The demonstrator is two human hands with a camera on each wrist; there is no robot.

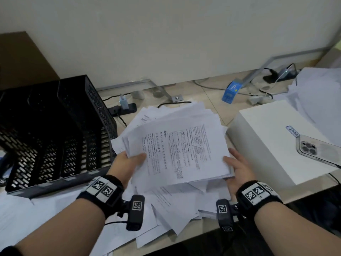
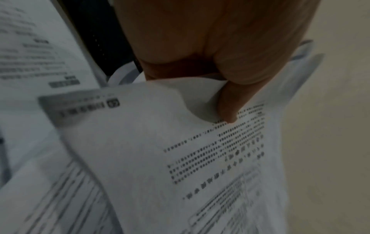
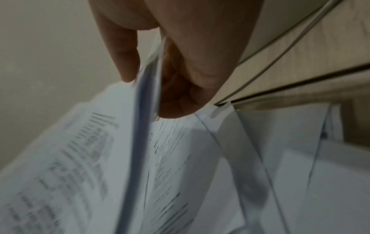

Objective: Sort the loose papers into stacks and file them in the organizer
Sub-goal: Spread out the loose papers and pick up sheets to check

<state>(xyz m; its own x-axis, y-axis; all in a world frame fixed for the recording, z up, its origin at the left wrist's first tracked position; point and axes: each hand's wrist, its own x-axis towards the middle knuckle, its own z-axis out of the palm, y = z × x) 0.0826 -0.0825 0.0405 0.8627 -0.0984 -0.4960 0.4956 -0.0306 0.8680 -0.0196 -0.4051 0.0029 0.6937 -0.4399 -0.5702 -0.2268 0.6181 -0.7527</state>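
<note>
Your 2 hands hold 1 thick bundle of papers (image 1: 177, 146) above the desk (image 1: 193, 93), just right of the black mesh organizer (image 1: 55, 132). Your left hand (image 1: 127, 163) grips the bundle's left edge, with the thumb on the top printed sheet. Your right hand (image 1: 238, 167) takes the right edge; in the right wrist view the thumb and fingers (image 3: 180, 88) pinch the sheets between them, though this picture is blurred. The bundle fans out at its far end. More loose sheets (image 1: 166, 209) lie spread on the desk under it. A white box (image 1: 267, 137) stands to the right, with a phone (image 1: 317, 150) lying on it.
</note>
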